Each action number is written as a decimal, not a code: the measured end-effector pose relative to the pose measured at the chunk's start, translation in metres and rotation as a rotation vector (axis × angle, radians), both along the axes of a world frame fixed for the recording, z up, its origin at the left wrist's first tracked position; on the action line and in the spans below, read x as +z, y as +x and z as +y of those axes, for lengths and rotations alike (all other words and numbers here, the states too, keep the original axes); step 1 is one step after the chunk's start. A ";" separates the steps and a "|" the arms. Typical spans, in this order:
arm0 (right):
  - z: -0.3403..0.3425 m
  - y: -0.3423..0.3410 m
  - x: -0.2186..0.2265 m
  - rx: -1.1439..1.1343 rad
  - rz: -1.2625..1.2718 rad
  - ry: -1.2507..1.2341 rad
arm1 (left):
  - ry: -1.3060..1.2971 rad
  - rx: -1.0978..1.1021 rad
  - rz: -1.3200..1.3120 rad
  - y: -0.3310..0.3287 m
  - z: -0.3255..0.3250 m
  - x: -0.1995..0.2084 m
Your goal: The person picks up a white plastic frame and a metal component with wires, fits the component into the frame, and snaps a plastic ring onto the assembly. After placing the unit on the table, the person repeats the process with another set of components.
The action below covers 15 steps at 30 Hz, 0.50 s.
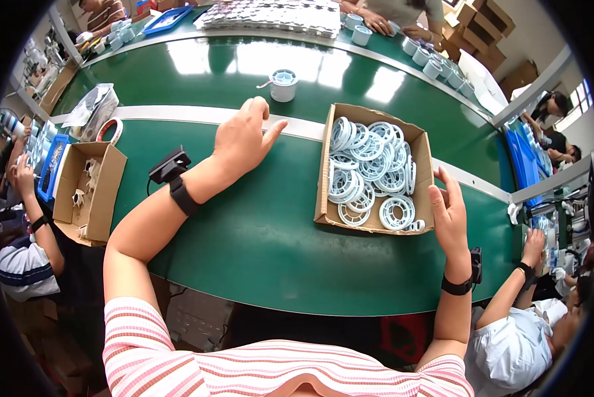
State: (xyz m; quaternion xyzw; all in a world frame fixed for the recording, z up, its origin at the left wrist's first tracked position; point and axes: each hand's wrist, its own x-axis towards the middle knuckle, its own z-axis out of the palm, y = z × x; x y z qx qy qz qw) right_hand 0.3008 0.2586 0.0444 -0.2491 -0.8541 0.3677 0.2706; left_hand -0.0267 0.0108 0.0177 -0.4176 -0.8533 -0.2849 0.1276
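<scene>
My left hand (244, 137) reaches over the metal strip that crosses the green table, its thumb apart from loosely bent fingers and nothing visible in its grasp. Just beyond it, on the far side of the strip, stands a small white cylindrical part (283, 91) with a light-blue spoked top and a pale tab sticking out to its left. Beside the right wall of an open cardboard box (321, 198) is my right hand (450, 210), fingers extended; whether it touches the cardboard I cannot tell. Many light-blue spoked plastic rings (374, 162) lie heaped in that box.
At the left are a smaller cardboard box (112, 192), a tape roll (110, 130) and a clear plastic bin (98, 109). White trays (270, 16) are stacked at the far edge. Co-workers sit at left, right and opposite, near more cylindrical parts (361, 35) and a blue tray (523, 162).
</scene>
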 end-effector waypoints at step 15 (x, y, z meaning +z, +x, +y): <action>0.000 -0.011 -0.004 0.099 0.101 -0.341 | 0.415 -0.330 -0.074 -0.065 0.039 -0.009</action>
